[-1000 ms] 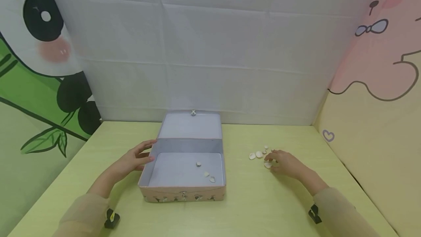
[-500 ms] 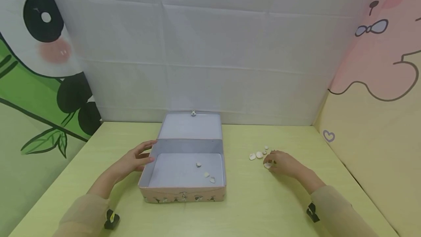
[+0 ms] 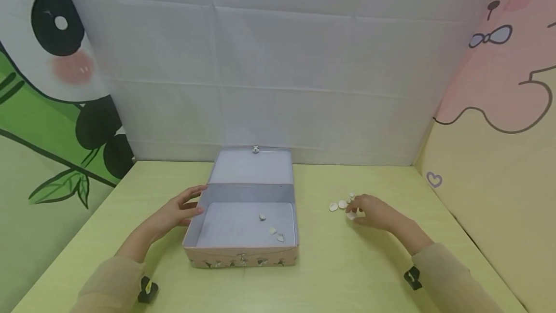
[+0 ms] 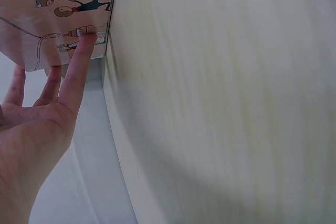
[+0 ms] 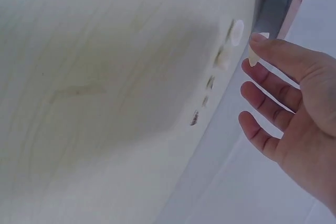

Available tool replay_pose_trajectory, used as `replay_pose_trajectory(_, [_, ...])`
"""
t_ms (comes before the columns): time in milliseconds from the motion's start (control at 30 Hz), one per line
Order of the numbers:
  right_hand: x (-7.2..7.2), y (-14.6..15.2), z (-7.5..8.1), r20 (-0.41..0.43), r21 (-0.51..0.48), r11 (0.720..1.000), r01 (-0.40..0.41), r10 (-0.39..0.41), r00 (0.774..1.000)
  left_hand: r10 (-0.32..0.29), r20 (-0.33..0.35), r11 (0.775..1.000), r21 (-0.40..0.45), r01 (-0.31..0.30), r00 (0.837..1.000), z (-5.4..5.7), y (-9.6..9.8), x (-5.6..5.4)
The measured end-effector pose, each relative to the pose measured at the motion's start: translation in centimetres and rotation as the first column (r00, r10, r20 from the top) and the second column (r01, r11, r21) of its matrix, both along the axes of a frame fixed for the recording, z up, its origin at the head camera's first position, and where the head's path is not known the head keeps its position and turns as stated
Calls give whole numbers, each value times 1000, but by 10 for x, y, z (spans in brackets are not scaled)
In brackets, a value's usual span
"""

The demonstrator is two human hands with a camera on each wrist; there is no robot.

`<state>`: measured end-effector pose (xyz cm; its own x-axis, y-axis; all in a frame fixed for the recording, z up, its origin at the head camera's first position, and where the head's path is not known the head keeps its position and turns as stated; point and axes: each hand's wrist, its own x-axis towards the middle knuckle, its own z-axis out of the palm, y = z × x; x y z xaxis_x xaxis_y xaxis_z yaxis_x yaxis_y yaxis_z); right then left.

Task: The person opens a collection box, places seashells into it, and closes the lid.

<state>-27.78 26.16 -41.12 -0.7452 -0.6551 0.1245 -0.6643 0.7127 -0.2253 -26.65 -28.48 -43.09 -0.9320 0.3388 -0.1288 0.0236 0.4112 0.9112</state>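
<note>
A pinkish tin box [image 3: 241, 257] with printed figures stands open, its pale lid [image 3: 252, 165] folded back. My left hand [image 3: 173, 211] rests against the box's left side, fingers spread; in the left wrist view one fingertip [image 4: 86, 40] touches the printed wall. With thumb and index finger, my right hand [image 3: 375, 212] pinches a small whitish seashell [image 5: 255, 56] over the right part of the table. Beside that hand lie several more shells, among them a round white one [image 3: 333, 206] and a small striped one [image 5: 194, 118]. Inside the box are three small pale pieces [image 3: 272, 231].
The box stands on a pale yellow table [image 3: 321, 279] with a white cloth [image 3: 282, 62] hanging behind it. Printed panels rise at the left and right, one with a pink animal figure [image 3: 491, 76]. A black wrist mount [image 3: 412, 278] sits at the right sleeve.
My right hand has closed thumb and finger on the shell and shifted slightly left and up with it. The left hand and the box have stayed where they were.
</note>
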Motion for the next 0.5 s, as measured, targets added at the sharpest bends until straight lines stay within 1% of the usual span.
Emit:
replay_pose_trajectory(167, [5, -8, 12, -17, -15, 1000, -16, 15, 1000, 0, -5, 1000, -6, 0, 1000, 0, 1, 1])
replay_pose_trajectory(300, [10, -17, 22, -14, -31, 999, -11, 11, 1000, 1, -12, 1000, -13, -1, 1000, 2, 2, 2])
replay_pose_trajectory(500, [15, -30, 34, -32, -57, 998, -31, 29, 999, 1, -21, 1000, -22, -1, 1000, 3, 1, 3])
